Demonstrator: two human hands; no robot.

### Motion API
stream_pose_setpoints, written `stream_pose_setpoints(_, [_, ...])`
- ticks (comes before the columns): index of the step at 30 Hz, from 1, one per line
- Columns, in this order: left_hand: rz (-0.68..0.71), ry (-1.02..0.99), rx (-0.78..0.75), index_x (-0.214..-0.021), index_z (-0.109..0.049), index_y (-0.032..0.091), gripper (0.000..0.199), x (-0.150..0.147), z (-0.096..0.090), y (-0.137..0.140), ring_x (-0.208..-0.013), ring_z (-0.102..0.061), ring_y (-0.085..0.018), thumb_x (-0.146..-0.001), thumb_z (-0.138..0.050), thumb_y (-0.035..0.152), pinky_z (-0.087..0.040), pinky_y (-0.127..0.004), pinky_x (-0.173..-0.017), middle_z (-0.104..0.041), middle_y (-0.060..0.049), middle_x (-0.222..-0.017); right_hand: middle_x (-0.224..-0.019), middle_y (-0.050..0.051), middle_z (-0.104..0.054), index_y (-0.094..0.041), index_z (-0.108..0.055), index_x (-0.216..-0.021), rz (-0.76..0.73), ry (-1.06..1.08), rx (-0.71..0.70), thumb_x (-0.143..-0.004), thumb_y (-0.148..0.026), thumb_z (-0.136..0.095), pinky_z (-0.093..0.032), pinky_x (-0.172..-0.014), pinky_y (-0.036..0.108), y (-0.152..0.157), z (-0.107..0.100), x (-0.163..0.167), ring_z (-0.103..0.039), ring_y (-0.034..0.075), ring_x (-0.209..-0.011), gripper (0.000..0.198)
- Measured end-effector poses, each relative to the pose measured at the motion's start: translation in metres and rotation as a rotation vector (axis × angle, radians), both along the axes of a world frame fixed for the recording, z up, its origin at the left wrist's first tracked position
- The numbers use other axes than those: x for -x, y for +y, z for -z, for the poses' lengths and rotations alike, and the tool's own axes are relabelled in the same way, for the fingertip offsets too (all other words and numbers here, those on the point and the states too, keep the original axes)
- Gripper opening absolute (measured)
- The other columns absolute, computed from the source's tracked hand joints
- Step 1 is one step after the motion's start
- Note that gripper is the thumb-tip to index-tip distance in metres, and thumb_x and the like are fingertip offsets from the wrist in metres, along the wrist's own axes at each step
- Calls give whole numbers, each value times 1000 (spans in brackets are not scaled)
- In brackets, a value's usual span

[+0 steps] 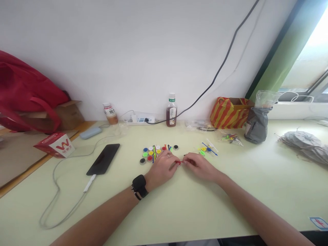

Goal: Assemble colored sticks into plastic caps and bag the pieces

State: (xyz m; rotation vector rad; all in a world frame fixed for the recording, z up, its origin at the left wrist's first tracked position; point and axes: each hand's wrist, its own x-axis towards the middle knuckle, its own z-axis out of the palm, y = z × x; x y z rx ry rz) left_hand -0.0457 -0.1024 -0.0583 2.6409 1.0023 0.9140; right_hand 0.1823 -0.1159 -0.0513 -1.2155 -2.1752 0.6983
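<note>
Between my two hands is a small thin red plastic piece [180, 162], pinched from both sides just above the table. My left hand [164, 165], with a ring and a black watch, has its fingers closed on the piece's left end. On its right end, the fingertips of my right hand [198, 165] are pressed together. Just beyond my left hand lie several round coloured caps [145, 154] and thin coloured plastic sticks [154, 152], partly hidden by that hand. Past my right hand is a smaller group of blue, yellow, green and white pieces [208, 149].
A black phone [103, 159] on a charging cable lies left, near a red and white box [55, 145]. Along the wall stand a dark drink bottle [171, 111], a power strip [140, 118], a striped bag [230, 112] and a grey bag [257, 124].
</note>
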Motion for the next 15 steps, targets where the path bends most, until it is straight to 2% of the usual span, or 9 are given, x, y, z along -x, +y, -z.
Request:
stream_pose_setpoints(7, [47, -29, 5, -100, -75, 25, 16, 0, -5, -1, -101, -61, -25, -98, -59, 23, -50, -47, -99, -74, -5, -93, -80, 0, -62, -22, -61, -98, 32, 29, 39, -99, -23, -43, -41, -65, 28, 2, 5, -1, -52, 17, -69, 18])
stream_pose_setpoints(12, [51, 20, 18, -100, -75, 26, 11, 3, -10, -4, -110, -59, -28, -91, -69, 27, -45, -52, -107, -74, -5, -105, -80, -1, -61, -22, -59, -93, 48, 36, 61, -98, -23, -45, -40, -64, 28, 5, 7, -2, -52, 16, -69, 14])
stream_pose_setpoints(15, [55, 51, 26, -99, -75, 25, 12, 3, -11, -5, -113, -58, -30, -89, -70, 27, -45, -54, -106, -74, -6, -106, -79, -1, -60, -22, -60, -95, 32, 19, 65, -98, -23, -46, -39, -64, 27, 5, 7, -2, -52, 16, -68, 15])
